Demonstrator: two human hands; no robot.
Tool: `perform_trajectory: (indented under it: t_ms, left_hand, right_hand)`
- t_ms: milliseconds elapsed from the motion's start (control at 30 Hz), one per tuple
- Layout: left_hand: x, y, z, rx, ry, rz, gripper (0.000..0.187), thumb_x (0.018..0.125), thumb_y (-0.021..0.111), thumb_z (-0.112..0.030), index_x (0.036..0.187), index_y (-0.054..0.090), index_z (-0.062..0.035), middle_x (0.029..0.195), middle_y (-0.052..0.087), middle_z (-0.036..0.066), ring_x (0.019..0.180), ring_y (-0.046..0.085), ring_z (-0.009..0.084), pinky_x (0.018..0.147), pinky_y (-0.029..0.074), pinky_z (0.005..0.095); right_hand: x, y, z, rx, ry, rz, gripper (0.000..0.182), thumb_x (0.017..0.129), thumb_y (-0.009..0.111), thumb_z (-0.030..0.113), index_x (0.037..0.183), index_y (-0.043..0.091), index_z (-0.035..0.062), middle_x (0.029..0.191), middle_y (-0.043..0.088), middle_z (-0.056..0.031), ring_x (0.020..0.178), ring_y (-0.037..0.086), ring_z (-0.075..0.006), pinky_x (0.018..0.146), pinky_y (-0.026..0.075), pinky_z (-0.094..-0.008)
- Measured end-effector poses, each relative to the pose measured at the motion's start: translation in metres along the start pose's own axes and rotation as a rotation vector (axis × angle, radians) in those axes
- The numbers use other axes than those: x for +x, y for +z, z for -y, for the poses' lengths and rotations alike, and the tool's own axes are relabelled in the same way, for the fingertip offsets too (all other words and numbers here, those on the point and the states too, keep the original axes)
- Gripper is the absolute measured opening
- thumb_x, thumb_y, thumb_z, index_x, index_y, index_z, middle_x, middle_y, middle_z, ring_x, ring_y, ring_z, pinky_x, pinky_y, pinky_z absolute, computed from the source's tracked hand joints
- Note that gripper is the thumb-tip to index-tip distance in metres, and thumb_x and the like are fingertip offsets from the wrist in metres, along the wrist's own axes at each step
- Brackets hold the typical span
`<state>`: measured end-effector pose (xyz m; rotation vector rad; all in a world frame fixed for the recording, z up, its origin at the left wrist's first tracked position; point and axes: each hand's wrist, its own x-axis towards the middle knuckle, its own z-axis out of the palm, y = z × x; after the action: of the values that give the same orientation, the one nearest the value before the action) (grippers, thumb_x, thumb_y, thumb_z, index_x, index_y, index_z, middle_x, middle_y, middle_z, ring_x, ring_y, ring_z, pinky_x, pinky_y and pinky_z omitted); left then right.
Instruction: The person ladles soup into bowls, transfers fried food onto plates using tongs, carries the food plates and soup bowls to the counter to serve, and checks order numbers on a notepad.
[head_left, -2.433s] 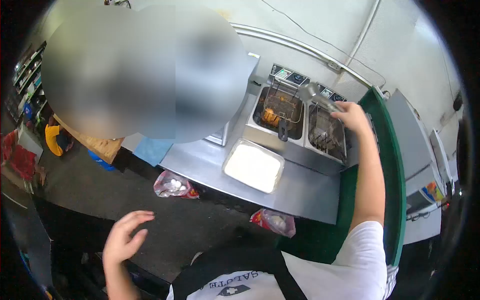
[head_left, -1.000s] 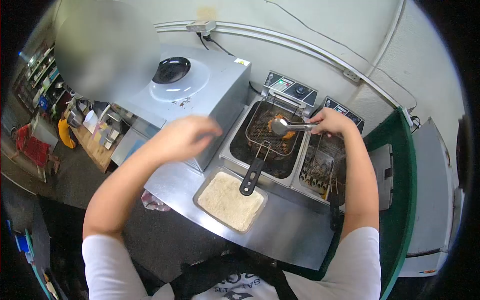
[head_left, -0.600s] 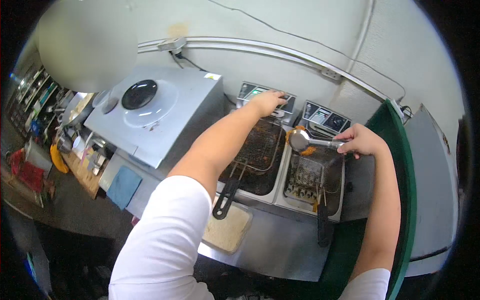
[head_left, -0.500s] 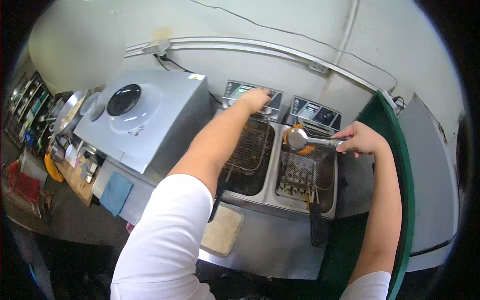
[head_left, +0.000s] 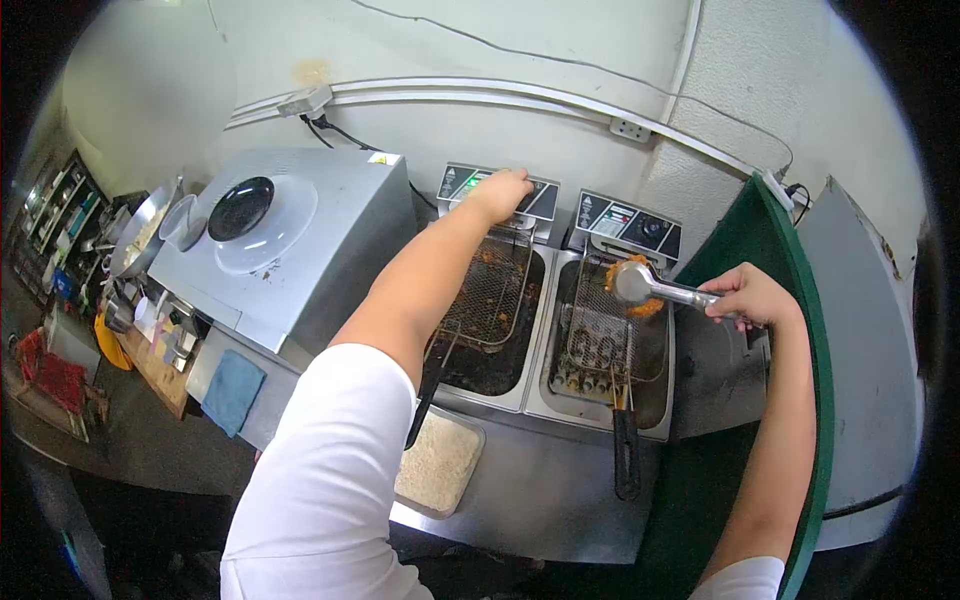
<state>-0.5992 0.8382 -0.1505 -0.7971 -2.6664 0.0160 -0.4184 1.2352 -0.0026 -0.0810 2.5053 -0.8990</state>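
Observation:
My left hand (head_left: 503, 192) rests at the control panel (head_left: 461, 184) of the left fryer, its fingers closed near the dial; what they grip is hidden. My right hand (head_left: 752, 297) is closed on metal tongs (head_left: 672, 290), which hold an orange-brown fried piece (head_left: 648, 305) over the right fryer (head_left: 655, 392). Below the tongs, a wire basket (head_left: 598, 338) with a black handle sits in that fryer. Another wire basket (head_left: 492, 305) is in the left fryer (head_left: 530, 372), with orange bits around it in dark oil.
A tray of pale crumbs (head_left: 440, 464) lies on the steel counter in front. A grey metal box (head_left: 335, 235) bearing a clear lid stands at left, near a blue cloth (head_left: 233, 392). A green panel (head_left: 815, 400) borders the right side.
My right hand has moved right with the tongs and fried piece. My left hand has shifted slightly left at the panel, with fingers drawn in closer to the dial.

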Motion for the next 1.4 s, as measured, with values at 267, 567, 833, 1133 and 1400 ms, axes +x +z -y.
perform_trajectory:
  t_ms: [267, 567, 833, 1133, 1400]
  left_hand:
    - [0.035, 0.024, -0.014, -0.036, -0.475, 0.028, 0.029, 0.084, 0.06, -0.031, 0.09, 0.073, -0.0061, 0.098, 0.068, 0.016, 0.095, 0.065, 0.0348, 0.084, 0.051, 0.0442]
    - [-0.033, -0.075, -0.033, -0.223, -0.536, 0.117, 0.047, 0.081, 0.058, -0.05, 0.099, 0.072, -0.0088, 0.103, 0.068, 0.015, 0.098, 0.065, 0.0314, 0.084, 0.05, 0.0424]
    - [-0.321, -0.374, -0.064, 0.061, -0.145, -0.232, 0.026, 0.075, 0.066, -0.029, 0.079, 0.066, -0.0031, 0.085, 0.062, 0.017, 0.079, 0.063, 0.0326, 0.066, 0.053, 0.0424]
    - [-0.749, -0.552, -0.16, 0.367, -0.764, -0.063, 0.034, 0.081, 0.068, -0.024, 0.103, 0.055, -0.0021, 0.102, 0.051, 0.016, 0.093, 0.056, 0.0304, 0.077, 0.05, 0.0392]
    - [-1.032, -0.639, -0.313, 0.413, -1.476, 0.105, 0.032, 0.084, 0.065, -0.027, 0.104, 0.059, -0.0027, 0.108, 0.053, 0.016, 0.099, 0.056, 0.0329, 0.083, 0.048, 0.0406]
  right_hand:
    - [0.005, 0.003, -0.008, 0.034, 0.003, 0.001, 0.035, 0.072, 0.071, 0.008, 0.107, 0.07, 0.0037, 0.066, 0.064, -0.0014, 0.041, 0.048, -0.0063, 0.037, 0.036, -0.0214]
    - [0.002, 0.01, 0.038, -0.034, -0.112, 0.073, 0.039, 0.068, 0.069, 0.002, 0.108, 0.068, -0.0005, 0.065, 0.064, -0.0057, 0.041, 0.051, -0.0092, 0.037, 0.04, -0.0231]
    - [0.043, 0.028, 0.191, -0.063, -0.355, 0.251, 0.047, 0.061, 0.073, 0.001, 0.105, 0.065, -0.0095, 0.062, 0.063, -0.0118, 0.036, 0.051, -0.0141, 0.032, 0.038, -0.0263]
    - [-0.046, 0.233, 0.495, -0.212, -0.801, 0.556, 0.053, 0.057, 0.076, 0.007, 0.106, 0.064, -0.008, 0.062, 0.064, -0.0137, 0.039, 0.055, -0.016, 0.032, 0.04, -0.0263]
    - [-0.278, 0.563, 0.733, -0.407, -1.075, 0.995, 0.05, 0.062, 0.074, 0.005, 0.11, 0.065, -0.0042, 0.066, 0.065, -0.012, 0.039, 0.051, -0.0136, 0.034, 0.037, -0.0254]
